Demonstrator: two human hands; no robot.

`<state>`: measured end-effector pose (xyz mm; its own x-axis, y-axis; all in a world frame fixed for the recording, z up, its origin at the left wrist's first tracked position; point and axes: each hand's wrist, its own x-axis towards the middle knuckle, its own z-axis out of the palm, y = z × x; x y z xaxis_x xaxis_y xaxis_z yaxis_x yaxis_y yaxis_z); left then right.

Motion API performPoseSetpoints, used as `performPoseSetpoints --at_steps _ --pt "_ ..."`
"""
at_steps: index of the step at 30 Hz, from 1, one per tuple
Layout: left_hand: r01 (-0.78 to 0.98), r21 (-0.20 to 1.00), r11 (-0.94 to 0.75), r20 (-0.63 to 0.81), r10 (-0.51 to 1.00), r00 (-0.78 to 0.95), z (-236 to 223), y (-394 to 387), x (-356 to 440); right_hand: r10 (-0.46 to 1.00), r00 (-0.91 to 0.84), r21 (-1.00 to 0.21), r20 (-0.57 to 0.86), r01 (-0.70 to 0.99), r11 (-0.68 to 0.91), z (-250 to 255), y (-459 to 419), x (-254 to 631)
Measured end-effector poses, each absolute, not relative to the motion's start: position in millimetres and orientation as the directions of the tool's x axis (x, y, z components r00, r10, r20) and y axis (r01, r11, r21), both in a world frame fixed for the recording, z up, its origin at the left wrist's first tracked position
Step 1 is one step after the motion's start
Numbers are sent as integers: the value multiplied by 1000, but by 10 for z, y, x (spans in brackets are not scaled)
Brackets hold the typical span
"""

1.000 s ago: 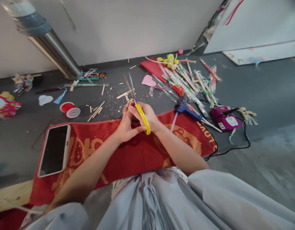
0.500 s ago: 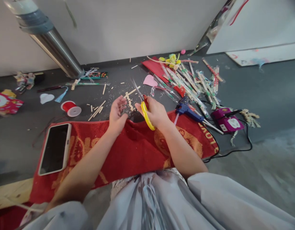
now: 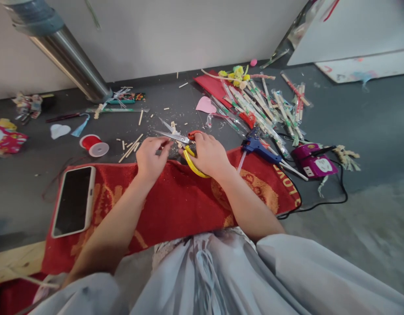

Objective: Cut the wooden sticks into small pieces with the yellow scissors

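Note:
My right hand [image 3: 211, 154] grips scissors [image 3: 181, 138] with one yellow and one red handle loop. Their blades are spread and point left over the grey tabletop. Just left of the blades is my left hand [image 3: 151, 158], its fingers curled in and thumb and fingertips drawn together beside the lower blade. Whatever is pinched there, if anything, is too small to make out. Behind the scissors lies a small pile of pale wooden bits [image 3: 174, 127], partly covered by the blades. Several short cut sticks [image 3: 131, 148] lie left of my left hand.
A red towel [image 3: 175, 201] lies along the front edge, with a phone [image 3: 74, 201] on its left. A red spool [image 3: 94, 145] and a steel flask [image 3: 74, 61] stand left. To the right are wrapped chopsticks [image 3: 254, 111], a blue glue gun [image 3: 259, 149] and a purple corded box [image 3: 315, 162].
The scissors have swung from pointing away to pointing left, and their blades have spread. My left hand has shifted left and its fingers have closed from a loose, open pose.

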<state>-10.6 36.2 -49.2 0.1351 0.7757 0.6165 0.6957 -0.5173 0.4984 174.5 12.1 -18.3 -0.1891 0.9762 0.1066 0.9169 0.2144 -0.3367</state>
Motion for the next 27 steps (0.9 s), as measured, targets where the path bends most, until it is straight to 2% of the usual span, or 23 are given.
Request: performPoseSetpoints --at_steps 8,13,18,24,27 --pt "726 374 -577 669 710 220 -500 374 -146 968 -240 -346 76 904 252 -180 96 1752" --pt "745 396 -536 580 775 250 -429 350 -148 962 -259 -335 83 902 272 -186 106 1763" --pt "667 537 -516 499 832 243 -356 346 -158 951 -293 -352 96 884 307 -207 126 1785" --pt "441 778 -447 415 893 173 -351 380 -150 940 -328 -375 98 863 340 -203 140 1826" --pt "358 841 -406 364 914 179 -355 387 -150 933 -344 -404 109 842 357 -197 132 1831"
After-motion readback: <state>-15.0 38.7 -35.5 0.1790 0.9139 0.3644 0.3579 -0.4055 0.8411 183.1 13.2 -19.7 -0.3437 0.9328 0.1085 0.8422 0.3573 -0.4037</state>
